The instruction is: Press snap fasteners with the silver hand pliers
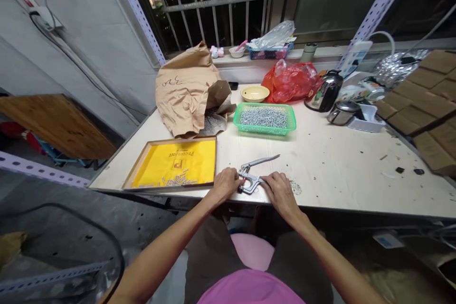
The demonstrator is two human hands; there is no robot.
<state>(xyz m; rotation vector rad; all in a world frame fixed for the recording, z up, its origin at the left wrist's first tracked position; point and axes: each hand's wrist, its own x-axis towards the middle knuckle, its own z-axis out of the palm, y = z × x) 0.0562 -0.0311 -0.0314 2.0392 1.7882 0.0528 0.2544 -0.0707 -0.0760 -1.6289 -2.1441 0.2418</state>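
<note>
A pair of silver hand pliers (252, 181) with a C-shaped jaw, a spring and a long upper handle lies at the table's front edge. My right hand (283, 192) is closed on the right end of its lower part. At the jaw's left side, my left hand (227, 184) has its fingers pinched together beside a small red tip; what they hold is too small to make out. Left of this hand is a shallow tray (156, 161) with a yellow lining, and small metal pins (180, 180) are heaped along its near side.
A green basket (265, 130) full of small metal pieces stands behind the pliers. A brown paper bag (185, 90) sits at the back left. Behind are a cream bowl (254, 93), a red plastic bag (290, 80) and a kettle (326, 91). Cardboard boxes (423, 95) rise at the right.
</note>
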